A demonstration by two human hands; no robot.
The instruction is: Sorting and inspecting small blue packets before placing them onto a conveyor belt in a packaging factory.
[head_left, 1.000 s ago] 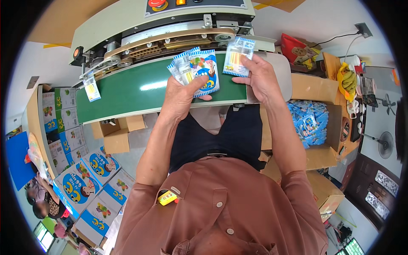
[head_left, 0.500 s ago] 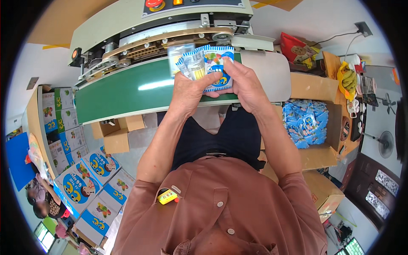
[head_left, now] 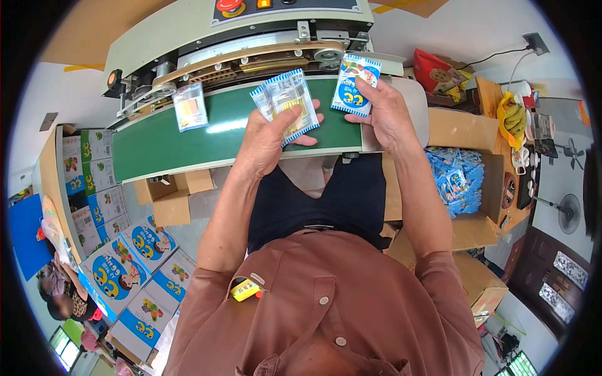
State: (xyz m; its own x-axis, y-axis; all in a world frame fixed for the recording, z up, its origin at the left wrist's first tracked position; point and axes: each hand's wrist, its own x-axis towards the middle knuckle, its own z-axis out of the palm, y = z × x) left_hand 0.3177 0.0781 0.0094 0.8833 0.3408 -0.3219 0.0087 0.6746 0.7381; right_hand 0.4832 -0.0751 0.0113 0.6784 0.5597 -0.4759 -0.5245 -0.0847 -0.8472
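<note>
My left hand (head_left: 266,139) grips a small stack of blue-and-white snack packets (head_left: 285,103) above the green conveyor belt (head_left: 163,141) of a sealing machine (head_left: 207,37). My right hand (head_left: 384,113) holds a single blue-and-white packet (head_left: 354,83) upright at the belt's right end, close to the machine's intake rollers. Another small packet (head_left: 190,108) lies on the belt further left, under the sealing band, away from both hands.
An open cardboard box (head_left: 476,182) of blue packets stands at my right. Printed blue-and-white cartons (head_left: 125,263) are piled at lower left, with a small open carton (head_left: 172,200) below the belt. Bananas (head_left: 515,116) and clutter sit on a table at far right.
My hands, together over the stack half a second ago, have parted: the right one drew a single packet off to the right. A packet rides left along the belt.
</note>
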